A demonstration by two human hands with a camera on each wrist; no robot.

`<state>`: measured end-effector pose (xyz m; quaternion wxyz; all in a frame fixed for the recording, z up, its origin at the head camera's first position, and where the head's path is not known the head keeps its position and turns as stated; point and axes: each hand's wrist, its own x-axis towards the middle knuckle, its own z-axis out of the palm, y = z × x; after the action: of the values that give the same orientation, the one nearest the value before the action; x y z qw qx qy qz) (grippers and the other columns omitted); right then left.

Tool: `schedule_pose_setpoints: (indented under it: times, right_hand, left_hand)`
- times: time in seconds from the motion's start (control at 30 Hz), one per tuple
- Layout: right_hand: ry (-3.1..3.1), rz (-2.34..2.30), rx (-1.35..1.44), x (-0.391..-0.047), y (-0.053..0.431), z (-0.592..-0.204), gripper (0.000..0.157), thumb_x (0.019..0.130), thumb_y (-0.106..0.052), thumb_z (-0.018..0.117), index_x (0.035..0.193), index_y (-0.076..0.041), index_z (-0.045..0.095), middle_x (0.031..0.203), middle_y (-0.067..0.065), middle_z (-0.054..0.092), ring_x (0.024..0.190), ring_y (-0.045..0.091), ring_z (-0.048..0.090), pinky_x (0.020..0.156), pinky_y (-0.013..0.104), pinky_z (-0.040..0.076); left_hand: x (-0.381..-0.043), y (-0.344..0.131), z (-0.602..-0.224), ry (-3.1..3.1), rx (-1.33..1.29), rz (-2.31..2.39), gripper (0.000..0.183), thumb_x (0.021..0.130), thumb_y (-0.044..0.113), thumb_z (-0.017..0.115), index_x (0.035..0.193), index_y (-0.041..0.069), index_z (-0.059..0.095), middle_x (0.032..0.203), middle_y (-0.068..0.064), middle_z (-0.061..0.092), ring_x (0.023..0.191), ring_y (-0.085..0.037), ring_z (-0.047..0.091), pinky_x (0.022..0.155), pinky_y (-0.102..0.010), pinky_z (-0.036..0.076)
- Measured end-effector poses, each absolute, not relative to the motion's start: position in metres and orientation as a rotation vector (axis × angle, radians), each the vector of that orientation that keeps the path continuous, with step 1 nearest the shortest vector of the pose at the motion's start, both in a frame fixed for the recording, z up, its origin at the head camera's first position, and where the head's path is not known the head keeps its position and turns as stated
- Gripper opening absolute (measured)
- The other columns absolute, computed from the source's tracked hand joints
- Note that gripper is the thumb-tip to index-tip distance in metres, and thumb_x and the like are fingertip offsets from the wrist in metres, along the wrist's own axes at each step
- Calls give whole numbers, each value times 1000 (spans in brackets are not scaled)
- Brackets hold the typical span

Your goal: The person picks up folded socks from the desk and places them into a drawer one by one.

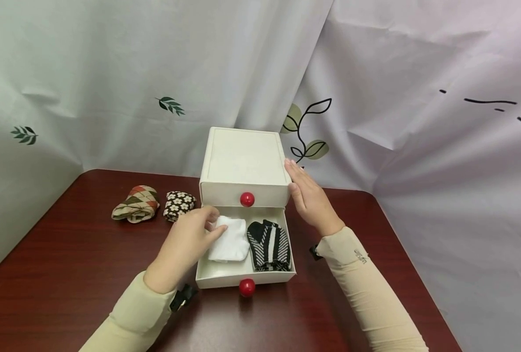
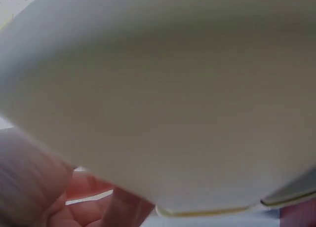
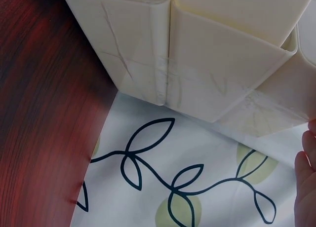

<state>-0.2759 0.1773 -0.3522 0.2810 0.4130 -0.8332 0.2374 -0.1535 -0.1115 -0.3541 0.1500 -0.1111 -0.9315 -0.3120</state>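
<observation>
A white two-drawer box (image 1: 247,156) stands on the table, with its lower drawer (image 1: 222,281) pulled out. Folded white socks (image 1: 230,242) lie on the drawer's left side, and folded black-and-white patterned socks (image 1: 269,247) fill its right. My left hand (image 1: 190,239) is over the drawer's left wall, fingers loosely bent and apart from the thumb, whose tip overlaps the white socks. In the left wrist view, a pale surface covers most of the picture, and only part of the fingers (image 2: 89,202) shows. Straight-fingered, my right hand (image 1: 310,198) rests against the box's right side.
To the left of the box are a rolled argyle pair of socks (image 1: 138,204) and a brown flower-patterned bundle (image 1: 178,205). Red knobs sit on the upper drawer (image 1: 225,194) and lower one. A printed white curtain (image 1: 242,63) hangs behind the dark red table (image 1: 88,264).
</observation>
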Motion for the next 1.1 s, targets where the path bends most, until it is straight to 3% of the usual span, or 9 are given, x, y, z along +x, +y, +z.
schedule_pose_setpoints:
  times: [0.1, 0.3, 0.47, 0.67, 1.1]
  right_hand:
    - [-2240, 634, 1099, -276, 178, -352, 64, 112, -43, 22, 152, 4, 40, 156, 18, 42, 144, 37, 40, 124, 36, 24]
    - [-2244, 641, 1099, -278, 177, -354, 65, 112, -43, 22, 152, 4, 41, 156, 19, 42, 143, 40, 41, 123, 36, 24]
    - [-2247, 644, 1099, -278, 176, -355, 65, 112, -43, 22, 152, 5, 41, 156, 19, 42, 142, 40, 42, 123, 36, 25]
    - [-2255, 644, 1096, -275, 176, -353, 63, 112, -41, 23, 153, 4, 40, 157, 18, 41, 144, 38, 40, 124, 36, 24]
    - [-2253, 649, 1084, -275, 176, -352, 66, 111, -44, 22, 152, 4, 40, 157, 18, 41, 145, 37, 39, 123, 37, 25]
  left_hand:
    - [-153, -115, -355, -2624, -323, -853, 23, 88, 12, 79, 105, 1, 70, 96, -11, 73, 80, -24, 67, 74, -44, 57]
    - [-146, -127, -359, -2544, -369, -859, 12, 93, 17, 72, 102, 9, 72, 91, -2, 70, 79, -18, 63, 72, -39, 53]
    - [-135, -130, -361, -2409, -419, -913, 10, 92, 11, 73, 102, 10, 72, 87, 4, 69, 74, -7, 61, 65, -27, 54]
    - [-110, -120, -357, -2216, -529, -1097, 16, 86, -2, 75, 98, 9, 72, 81, 9, 66, 71, -3, 60, 60, -13, 52]
    - [-68, -87, -386, -2348, -952, -1805, 7, 100, 10, 65, 100, 12, 71, 83, 5, 72, 72, -1, 64, 58, -24, 58]
